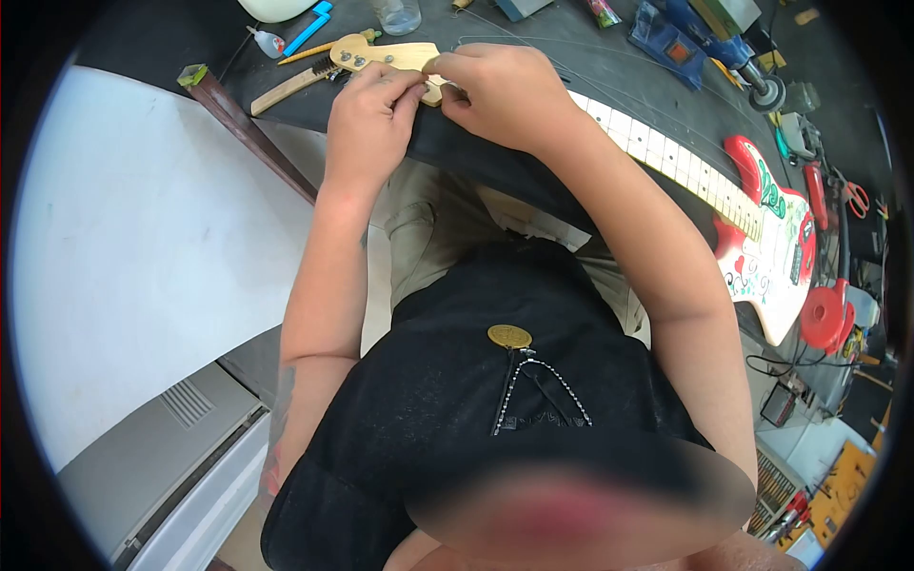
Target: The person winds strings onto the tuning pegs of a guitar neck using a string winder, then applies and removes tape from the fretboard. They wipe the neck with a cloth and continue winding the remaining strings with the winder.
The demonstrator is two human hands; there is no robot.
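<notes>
An electric guitar lies along the bench, its pale wooden headstock (400,57) with metal tuning pegs at the top left. Its neck (657,152) runs right to a red and white painted body (771,257). My left hand (369,124) is closed over the lower edge of the headstock, thumb and fingers pinched together. From the other side, my right hand (509,100) rests over the nut end of the neck, its fingertips pinched close to the left ones. What both pinch is too small or hidden to make out. Thin loose guitar strings (571,46) curl behind my right hand.
A wooden-handled brush (290,90), a pencil (309,49) and a blue tool (307,30) lie beyond the headstock. A glass jar (398,14) stands behind. At right are a blue clamp-like tool (666,48), red scissors (857,200) and a red reel (826,317).
</notes>
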